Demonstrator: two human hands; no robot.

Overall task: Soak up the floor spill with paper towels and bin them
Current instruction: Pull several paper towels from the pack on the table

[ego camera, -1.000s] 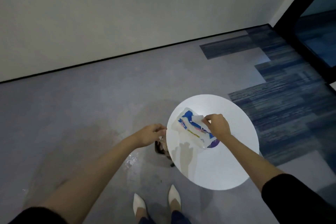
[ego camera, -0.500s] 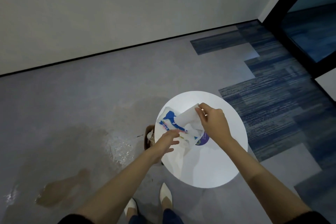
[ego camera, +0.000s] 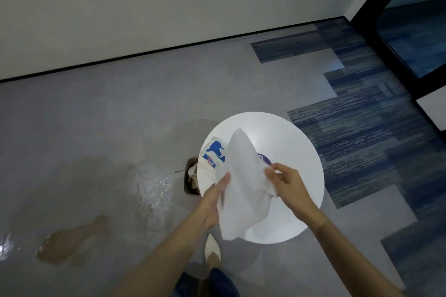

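Observation:
A white paper towel [ego camera: 243, 183] hangs unfolded over the round white table [ego camera: 296, 152]. My right hand [ego camera: 287, 183] pinches its right edge. My left hand [ego camera: 214, 200] lies flat against its left edge with fingers extended. Behind the towel the blue-and-white towel pack [ego camera: 214, 154] rests on the table, partly hidden. A brown puddle [ego camera: 72, 241] spreads on the grey floor at the left, and a glistening wet patch [ego camera: 156, 190] lies nearer the table. The dark bin [ego camera: 189, 176] with crumpled paper inside stands on the floor by the table's left rim.
A white wall with a black skirting line [ego camera: 144, 53] runs along the back. Blue carpet tiles [ego camera: 362, 128] cover the floor at right, and a black-framed glass door [ego camera: 398, 38] stands at the far right. My white shoe [ego camera: 212, 248] is just below the table.
The towel has come out of the pack and opened up. My left hand moved from the bin side onto the towel's left edge; my right hand pulled back toward me.

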